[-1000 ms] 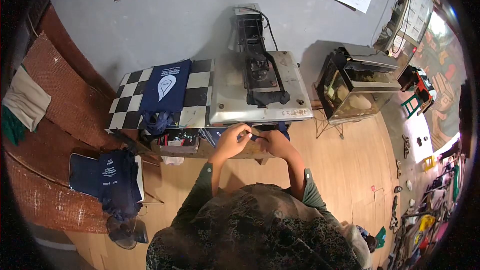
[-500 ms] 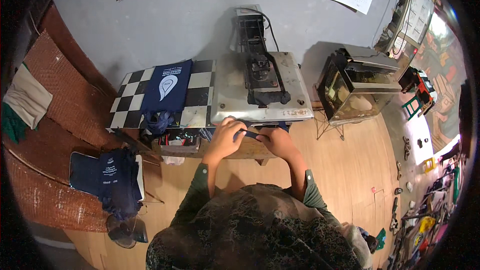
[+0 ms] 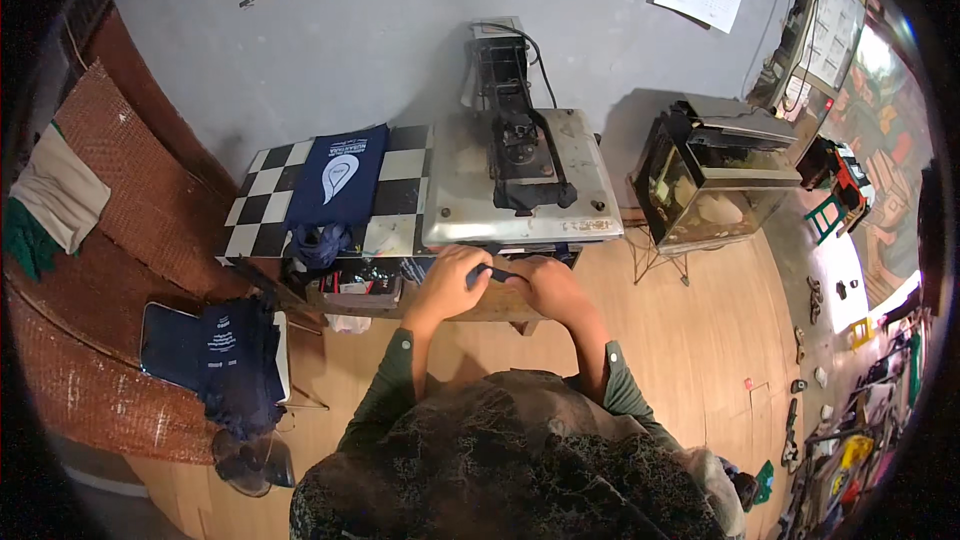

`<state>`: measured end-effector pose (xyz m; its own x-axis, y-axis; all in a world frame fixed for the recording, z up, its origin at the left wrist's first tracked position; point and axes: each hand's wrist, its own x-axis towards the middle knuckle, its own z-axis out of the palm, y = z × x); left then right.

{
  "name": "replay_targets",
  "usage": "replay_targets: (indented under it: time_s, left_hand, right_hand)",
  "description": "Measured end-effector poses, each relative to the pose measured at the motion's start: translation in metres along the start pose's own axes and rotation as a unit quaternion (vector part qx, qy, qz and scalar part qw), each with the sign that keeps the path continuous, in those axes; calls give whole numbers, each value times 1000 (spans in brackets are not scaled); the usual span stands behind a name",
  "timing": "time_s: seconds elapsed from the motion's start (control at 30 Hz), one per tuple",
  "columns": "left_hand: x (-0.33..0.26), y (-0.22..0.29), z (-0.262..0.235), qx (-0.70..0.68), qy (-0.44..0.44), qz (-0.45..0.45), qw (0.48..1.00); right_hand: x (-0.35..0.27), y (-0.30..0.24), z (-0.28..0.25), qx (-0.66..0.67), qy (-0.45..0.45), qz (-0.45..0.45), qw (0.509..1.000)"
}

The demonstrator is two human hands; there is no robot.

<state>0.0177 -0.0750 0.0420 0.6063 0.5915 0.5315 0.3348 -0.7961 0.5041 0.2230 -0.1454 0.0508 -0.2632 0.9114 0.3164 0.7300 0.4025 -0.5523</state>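
Just in front of a silver metal machine (image 3: 460,165) with a black arm and handle on top, my two hands are raised close together. My left hand (image 3: 445,285) is closed on one end of a dark navy fabric strip (image 3: 503,275). A short stretch of it runs across to my right hand (image 3: 553,290), whose fingers are pinched on the other end. Parts of the strip are hidden inside my fingers. To the left, a flat navy tote bag (image 3: 348,160) with a white print lies on a black-and-white checkered tabletop (image 3: 258,185), its handles bunched at the near edge.
At left, a chair (image 3: 165,340) bears a pile of navy bags (image 3: 232,350). A glass fish tank (image 3: 725,210) stands on a thin-legged stand right of the machine. Packages (image 3: 355,285) lie on a shelf under the tabletop. Footwear (image 3: 798,385) and clutter line the right side.
The view has shifted slightly. My right hand looks a little lower and turned, and the navy strip stays held between both hands.
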Motion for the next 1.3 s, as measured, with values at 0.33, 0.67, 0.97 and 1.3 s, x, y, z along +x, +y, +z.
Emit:
replay_targets:
  time_s: [0.33, 0.67, 0.97, 1.3]
  left_hand:
    - [-3, 37, -3, -2, -19, -22, 1000]
    - [-8, 61, 16, 20, -18, -8, 1000]
    - [-25, 70, 35, 57, -87, -72, 992]
    - [-32, 59, 75, 9, -58, -96, 994]
  right_hand:
    - [-23, 14, -10, -22, 19, -27, 999]
    - [-37, 12, -20, -18, 11, -50, 999]
    - [-55, 48, -6, -76, 19, -109, 991]
    - [-57, 52, -6, -31, -14, -74, 997]
